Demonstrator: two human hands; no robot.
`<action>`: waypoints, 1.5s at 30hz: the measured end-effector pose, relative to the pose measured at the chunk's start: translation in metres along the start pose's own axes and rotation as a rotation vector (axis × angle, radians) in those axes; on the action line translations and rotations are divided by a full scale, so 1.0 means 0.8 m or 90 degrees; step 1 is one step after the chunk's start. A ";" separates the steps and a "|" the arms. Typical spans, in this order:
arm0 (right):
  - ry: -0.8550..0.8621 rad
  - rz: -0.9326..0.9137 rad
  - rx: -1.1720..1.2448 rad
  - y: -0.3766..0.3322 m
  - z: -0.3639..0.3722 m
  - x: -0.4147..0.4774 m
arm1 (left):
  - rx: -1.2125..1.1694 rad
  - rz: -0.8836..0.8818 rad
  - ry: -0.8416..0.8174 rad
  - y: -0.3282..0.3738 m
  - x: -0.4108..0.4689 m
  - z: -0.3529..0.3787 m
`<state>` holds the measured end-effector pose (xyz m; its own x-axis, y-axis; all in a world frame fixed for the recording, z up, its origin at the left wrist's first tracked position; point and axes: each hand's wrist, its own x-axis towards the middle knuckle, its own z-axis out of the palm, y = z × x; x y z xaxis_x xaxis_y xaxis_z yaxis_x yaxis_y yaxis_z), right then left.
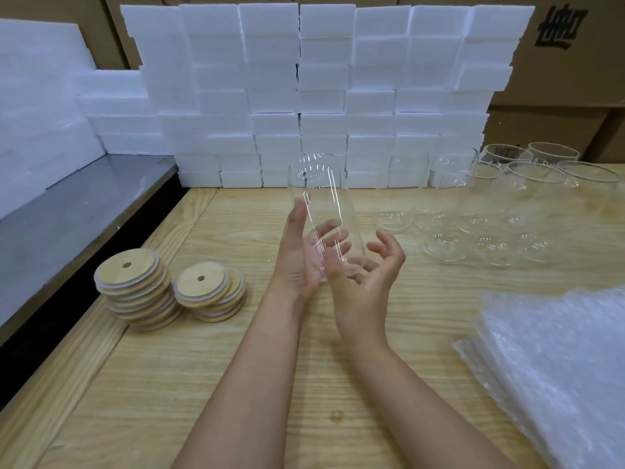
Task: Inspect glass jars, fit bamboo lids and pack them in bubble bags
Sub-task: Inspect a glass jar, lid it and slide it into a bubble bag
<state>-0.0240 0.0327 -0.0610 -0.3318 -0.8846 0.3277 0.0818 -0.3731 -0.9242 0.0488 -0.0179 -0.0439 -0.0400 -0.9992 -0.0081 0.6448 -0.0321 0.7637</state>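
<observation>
I hold a clear glass jar (321, 198) above the wooden table (236, 384), mouth up and leaning a little away from me. My left hand (297, 262) grips its left side, thumb up along the glass, with the fingers wrapped behind and showing through it. My right hand (368, 289) cups the jar's base with curled fingers; its upper fingers stand slightly off the glass. Two stacks of round bamboo lids (135, 286) (209, 289), each lid with a small hole, sit to the left. A pile of bubble bags (554, 360) lies at the near right.
Several more glass jars (490, 204) stand at the back right of the table. A wall of white foam blocks (321, 96) lines the back edge, with cardboard boxes (558, 96) behind. A steel surface (84, 214) runs along the left.
</observation>
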 end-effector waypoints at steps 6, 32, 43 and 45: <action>-0.012 -0.067 -0.081 0.005 -0.002 0.003 | 0.012 0.012 -0.033 0.001 0.002 0.004; 0.061 0.104 0.099 0.014 -0.004 0.012 | 0.067 -0.036 -0.018 -0.006 0.002 0.005; 0.027 -0.050 -0.031 0.008 -0.005 0.010 | 0.096 -0.003 0.026 -0.005 0.003 0.008; 0.032 -0.044 -0.003 0.008 -0.007 0.012 | 0.086 -0.006 0.017 -0.004 0.005 0.009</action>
<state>-0.0318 0.0230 -0.0649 -0.3833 -0.8413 0.3813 0.0522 -0.4319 -0.9004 0.0414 -0.0216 -0.0418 -0.0242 -0.9992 -0.0312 0.5360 -0.0393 0.8433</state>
